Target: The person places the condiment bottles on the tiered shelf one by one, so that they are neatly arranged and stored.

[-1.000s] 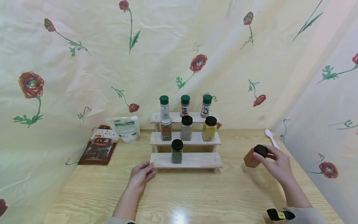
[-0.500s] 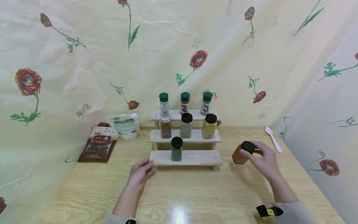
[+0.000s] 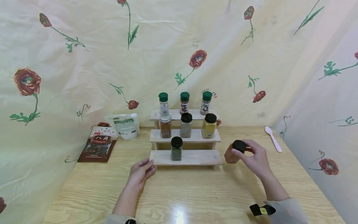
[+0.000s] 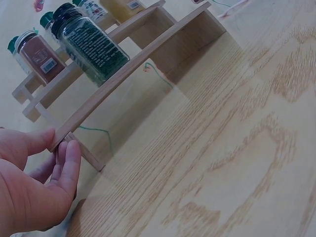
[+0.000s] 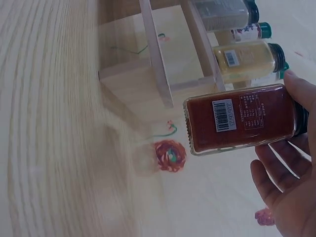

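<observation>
My right hand [image 3: 254, 157] pinches the black lid of a spice jar [image 5: 237, 118] filled with red-brown powder. In the head view the jar tilts slightly, to the right of the wooden tiered rack [image 3: 201, 158]. With thumb and fingers, my left hand [image 3: 141, 175] grips the left end of the rack's lowest step. On that step stands a jar of dark green herbs [image 3: 176, 149]. The middle step carries a red-brown powder jar [image 3: 166, 128], a grey powder jar [image 3: 185, 127] and a yellow powder jar [image 3: 208, 127].
Green-capped shakers [image 3: 184, 104] stand on the top step. To the left, a brown packet [image 3: 98, 146] lies beside a white spouted pouch [image 3: 126, 127]. A white spoon [image 3: 273, 139] lies at the table's back right. Flowered cloth hangs behind and at the sides.
My right hand has carried the red-brown spice jar leftward, closer to the rack. My left hand keeps its grip on the rack's end. The head view has shifted slightly.
</observation>
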Demonstrator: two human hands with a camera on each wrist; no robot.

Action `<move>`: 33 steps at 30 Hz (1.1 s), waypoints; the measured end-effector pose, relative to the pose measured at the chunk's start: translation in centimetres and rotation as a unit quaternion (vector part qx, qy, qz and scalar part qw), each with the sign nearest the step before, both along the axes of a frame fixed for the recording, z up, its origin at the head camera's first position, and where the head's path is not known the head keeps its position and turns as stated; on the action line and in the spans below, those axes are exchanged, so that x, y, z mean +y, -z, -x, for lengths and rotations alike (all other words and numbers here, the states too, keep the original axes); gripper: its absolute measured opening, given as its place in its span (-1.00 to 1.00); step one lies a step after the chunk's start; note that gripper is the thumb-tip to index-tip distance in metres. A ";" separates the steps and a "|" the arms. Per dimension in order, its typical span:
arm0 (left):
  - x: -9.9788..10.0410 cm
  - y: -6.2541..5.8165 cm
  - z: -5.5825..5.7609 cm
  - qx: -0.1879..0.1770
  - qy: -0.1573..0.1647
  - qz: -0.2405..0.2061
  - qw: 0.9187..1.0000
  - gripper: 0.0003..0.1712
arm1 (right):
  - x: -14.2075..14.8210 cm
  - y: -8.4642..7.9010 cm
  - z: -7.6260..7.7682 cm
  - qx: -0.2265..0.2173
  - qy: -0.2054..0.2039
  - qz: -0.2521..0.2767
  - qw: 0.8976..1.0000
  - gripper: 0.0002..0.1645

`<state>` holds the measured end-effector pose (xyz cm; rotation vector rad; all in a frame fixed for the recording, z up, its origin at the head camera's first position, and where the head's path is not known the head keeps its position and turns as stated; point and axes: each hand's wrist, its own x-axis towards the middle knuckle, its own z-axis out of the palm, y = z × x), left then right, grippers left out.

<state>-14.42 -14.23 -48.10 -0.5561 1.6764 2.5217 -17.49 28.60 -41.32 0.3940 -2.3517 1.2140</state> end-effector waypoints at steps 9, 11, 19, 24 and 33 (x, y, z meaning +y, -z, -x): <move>0.0 0.2 0.0 -0.002 -0.003 -0.002 1.000 -0.42 | -2.1 -0.4 0.2 0.012 -0.028 0.009 0.999 -0.54; 0.0 0.2 0.0 -0.001 -0.004 -0.003 1.000 -0.43 | -3.0 -1.2 -0.3 0.015 -0.033 0.010 0.999 -0.55; 0.0 0.1 -0.1 -0.004 -0.002 0.000 1.000 -0.42 | -5.8 -3.6 -1.4 0.014 -0.048 0.023 0.998 -0.60; 0.0 0.1 -0.1 0.001 -0.001 -0.001 1.000 -0.40 | -5.7 -1.7 0.1 0.005 -0.053 0.029 0.998 -0.55; 0.0 0.0 -0.1 0.002 0.002 0.002 1.000 -0.39 | -6.9 0.0 1.3 0.004 -0.066 0.032 0.997 -0.58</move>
